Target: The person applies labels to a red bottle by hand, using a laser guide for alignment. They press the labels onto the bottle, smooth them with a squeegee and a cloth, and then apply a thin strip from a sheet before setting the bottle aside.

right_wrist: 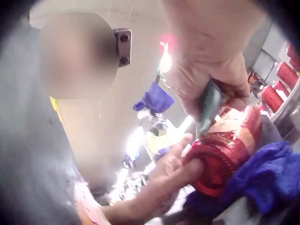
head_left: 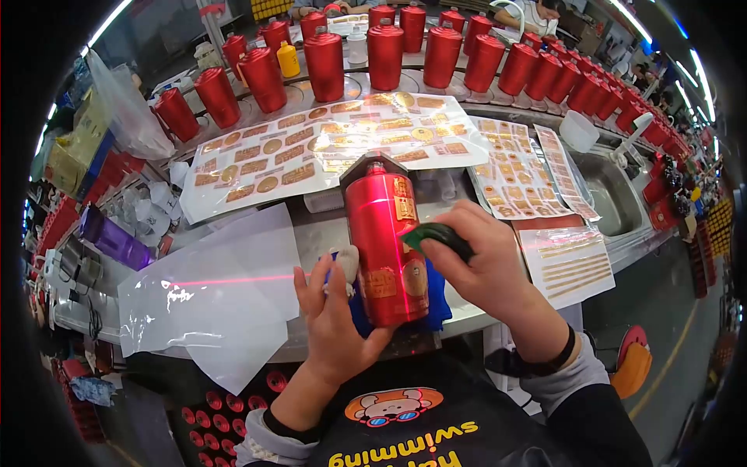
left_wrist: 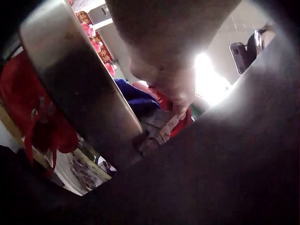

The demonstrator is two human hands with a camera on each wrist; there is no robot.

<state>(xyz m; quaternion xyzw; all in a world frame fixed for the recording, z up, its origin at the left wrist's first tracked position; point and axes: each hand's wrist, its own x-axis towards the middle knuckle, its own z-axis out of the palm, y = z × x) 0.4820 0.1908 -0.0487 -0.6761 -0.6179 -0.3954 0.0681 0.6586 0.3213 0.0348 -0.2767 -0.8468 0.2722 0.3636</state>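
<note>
A red bottle (head_left: 383, 257) with gold labels lies in a holder, neck pointing away from me, a red laser line along it. My right hand (head_left: 494, 261) grips a dark green scraper (head_left: 437, 235), its edge against the bottle's right side by the gold label. In the right wrist view the scraper (right_wrist: 209, 107) stands over the bottle (right_wrist: 229, 145). My left hand (head_left: 334, 331) is at the bottle's near left end, fingers extended upward, thumb at the base. Blue cloth (head_left: 439, 300) lies beneath the bottle. In the left wrist view most is dark; some blue cloth (left_wrist: 136, 97) shows.
Sheets of gold labels (head_left: 311, 152) lie behind the bottle, more label sheets (head_left: 517, 175) to the right. Clear film (head_left: 214, 288) covers the left bench. Red bottles (head_left: 385, 58) line the conveyor behind. A sink (head_left: 615, 198) is at right, a purple bottle (head_left: 117, 237) at left.
</note>
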